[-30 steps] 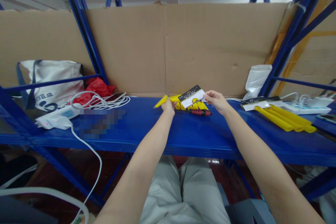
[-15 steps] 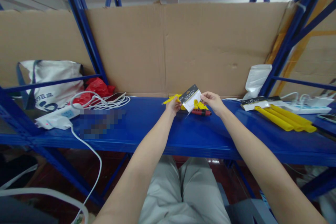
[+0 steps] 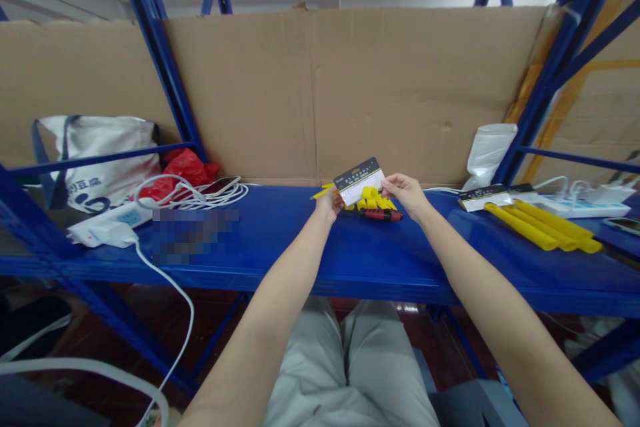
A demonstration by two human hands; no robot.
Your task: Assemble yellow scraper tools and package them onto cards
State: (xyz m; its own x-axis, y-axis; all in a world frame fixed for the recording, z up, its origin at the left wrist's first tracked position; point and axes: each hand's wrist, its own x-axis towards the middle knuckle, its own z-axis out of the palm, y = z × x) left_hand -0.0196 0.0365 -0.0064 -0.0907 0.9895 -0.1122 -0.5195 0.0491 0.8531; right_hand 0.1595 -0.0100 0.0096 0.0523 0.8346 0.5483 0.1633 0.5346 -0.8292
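Black-and-white card [image 3: 356,182], its print illegible — left hand [image 3: 330,201] and right hand [image 3: 406,192] pinching its edges; tote [image 3: 113,143] reads "豆腐".

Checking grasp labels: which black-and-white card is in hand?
The card between left hand and right hand; the other cards lie at right by yellow tubes.

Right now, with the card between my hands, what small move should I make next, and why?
Perhaps raise the card slightly, since yellow pieces show close to its lower edge, with a red tool just in front. Your left hand holds its lower left corner; your right hand is at its right edge. Whether the pieces touch it is unclear.
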